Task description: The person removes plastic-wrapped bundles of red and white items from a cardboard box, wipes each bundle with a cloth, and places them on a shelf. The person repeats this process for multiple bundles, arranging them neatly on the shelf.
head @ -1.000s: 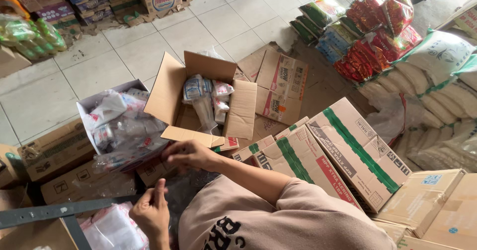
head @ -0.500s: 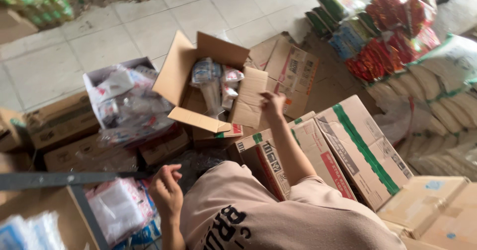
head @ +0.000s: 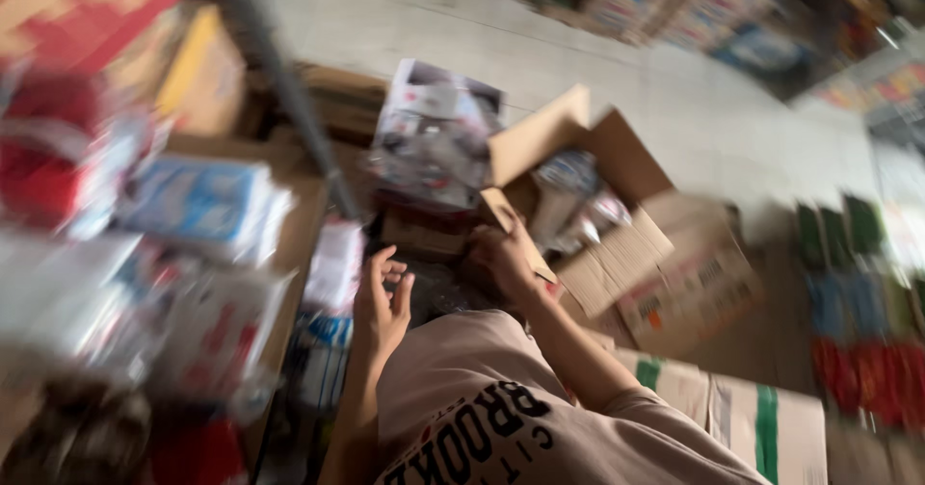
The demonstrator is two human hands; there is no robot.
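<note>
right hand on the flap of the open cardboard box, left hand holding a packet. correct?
Not quite. The head view shows the left hand empty, fingers spread, holding nothing. The right hand is on a flap of the open cardboard box.

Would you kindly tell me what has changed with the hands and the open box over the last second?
The right hand moved from the striped cartons up to the open cardboard box and now touches its near flap, though blur hides the exact grip. The left hand rose, open and empty. The camera swung left, bringing shelves into view. The box stays open, packets inside.
</note>
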